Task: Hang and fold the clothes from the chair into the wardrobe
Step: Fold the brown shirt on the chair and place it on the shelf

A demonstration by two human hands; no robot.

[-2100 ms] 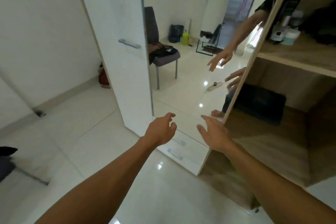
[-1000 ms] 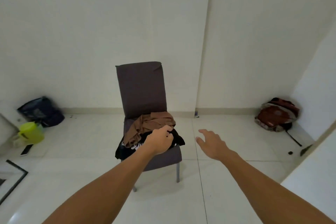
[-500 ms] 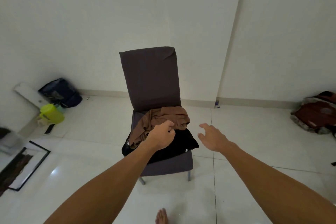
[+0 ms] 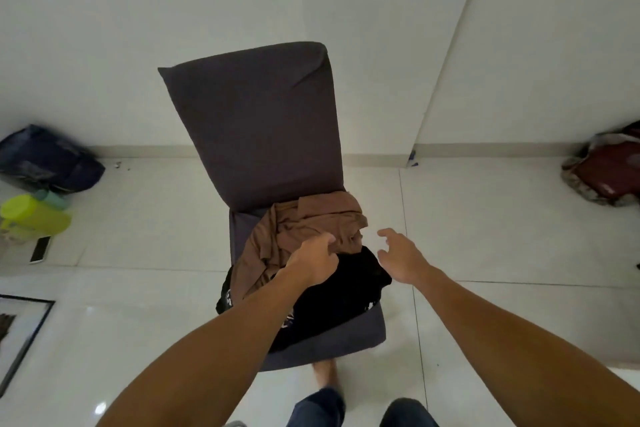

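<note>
left hand (image 4: 313, 262) over brown garment (image 4: 304, 236) (on chair (image 4: 256, 135))

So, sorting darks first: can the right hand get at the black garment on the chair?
Probably yes. The right hand hovers open beside the black garment, whose near right part lies uncovered; the brown garment overlaps only its far left side.

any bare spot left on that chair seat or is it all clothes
A bare strip of the chair seat shows left of the brown garment, and a band along the front edge below the black garment. The middle and right are piled.
</note>
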